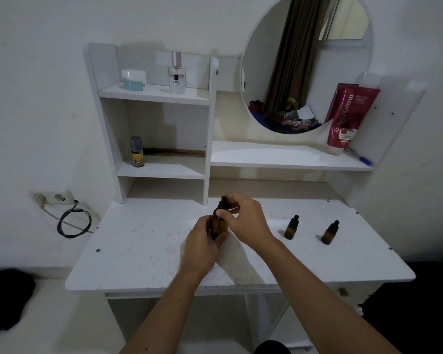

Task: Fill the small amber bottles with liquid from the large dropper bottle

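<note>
Gripping large dropper bottle [219, 224], both hands.

Both forearms bare, no sleeves; left hand [202, 245] and right hand [246, 221] without rings, gloves.

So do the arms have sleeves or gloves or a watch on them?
No. Both forearms are bare as far as the picture shows, with no sleeves. The left hand and right hand wear no gloves, and no watch, bracelet or ring shows on the wrists or fingers.
</note>
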Available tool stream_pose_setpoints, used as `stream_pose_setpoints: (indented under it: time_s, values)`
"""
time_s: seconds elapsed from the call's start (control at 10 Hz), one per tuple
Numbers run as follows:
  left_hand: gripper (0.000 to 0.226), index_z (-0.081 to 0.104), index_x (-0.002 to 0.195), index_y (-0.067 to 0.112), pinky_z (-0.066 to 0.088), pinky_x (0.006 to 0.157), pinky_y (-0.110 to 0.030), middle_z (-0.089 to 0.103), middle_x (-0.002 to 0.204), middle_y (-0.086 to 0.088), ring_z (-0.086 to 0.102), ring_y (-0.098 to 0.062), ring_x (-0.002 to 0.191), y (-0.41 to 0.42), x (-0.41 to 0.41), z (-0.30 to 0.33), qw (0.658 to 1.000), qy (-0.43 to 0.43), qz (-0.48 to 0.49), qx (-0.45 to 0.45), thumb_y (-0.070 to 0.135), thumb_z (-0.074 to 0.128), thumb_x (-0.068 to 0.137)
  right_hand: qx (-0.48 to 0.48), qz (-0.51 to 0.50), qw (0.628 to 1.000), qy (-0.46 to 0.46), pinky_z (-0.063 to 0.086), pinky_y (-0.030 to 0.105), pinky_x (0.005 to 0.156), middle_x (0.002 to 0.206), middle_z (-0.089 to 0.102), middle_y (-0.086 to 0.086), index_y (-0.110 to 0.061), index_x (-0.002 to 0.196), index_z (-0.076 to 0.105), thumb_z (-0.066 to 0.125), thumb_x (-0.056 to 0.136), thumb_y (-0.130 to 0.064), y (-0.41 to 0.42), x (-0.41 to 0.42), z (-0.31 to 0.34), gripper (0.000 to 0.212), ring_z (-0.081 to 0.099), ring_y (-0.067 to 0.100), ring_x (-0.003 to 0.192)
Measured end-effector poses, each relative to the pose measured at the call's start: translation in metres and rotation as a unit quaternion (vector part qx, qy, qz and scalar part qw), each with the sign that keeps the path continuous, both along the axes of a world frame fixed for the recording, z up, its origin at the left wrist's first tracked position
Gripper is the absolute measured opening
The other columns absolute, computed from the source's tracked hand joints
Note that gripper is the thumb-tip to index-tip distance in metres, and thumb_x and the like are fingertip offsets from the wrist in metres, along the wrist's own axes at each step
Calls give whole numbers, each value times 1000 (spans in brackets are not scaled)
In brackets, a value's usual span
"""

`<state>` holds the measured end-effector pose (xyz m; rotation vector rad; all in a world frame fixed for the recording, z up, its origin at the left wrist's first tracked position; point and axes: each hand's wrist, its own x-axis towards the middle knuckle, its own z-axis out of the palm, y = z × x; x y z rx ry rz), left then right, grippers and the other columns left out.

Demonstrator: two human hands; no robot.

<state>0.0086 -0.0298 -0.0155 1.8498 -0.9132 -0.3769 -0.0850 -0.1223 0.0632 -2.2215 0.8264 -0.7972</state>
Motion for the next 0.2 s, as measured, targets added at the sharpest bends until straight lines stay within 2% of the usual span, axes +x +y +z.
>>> stream_pose_setpoints:
  time_s: [0.1, 0.2]
  values:
    - [71, 41, 150, 25, 50, 110, -42, 54, 149, 5, 55, -21, 134, 4, -3, 0, 1000, 1, 7, 5, 47, 73, 91, -20, 1, 1000, 3, 58, 29, 94, 130, 66, -7, -25, 140, 58, 78, 92, -29, 6, -7, -4, 51, 63, 7, 107]
    - [69, 36, 154, 25, 44, 113, -40, 44, 158, 3, 47, -22, 142, 14, -5, 1, 999, -37, 11, 19, 44, 68, 95, -54, -16, 998, -31, 54, 29, 100, 136, 60, -8, -27, 144, 52, 73, 96, -26, 14, -17, -15, 53, 59, 7, 115]
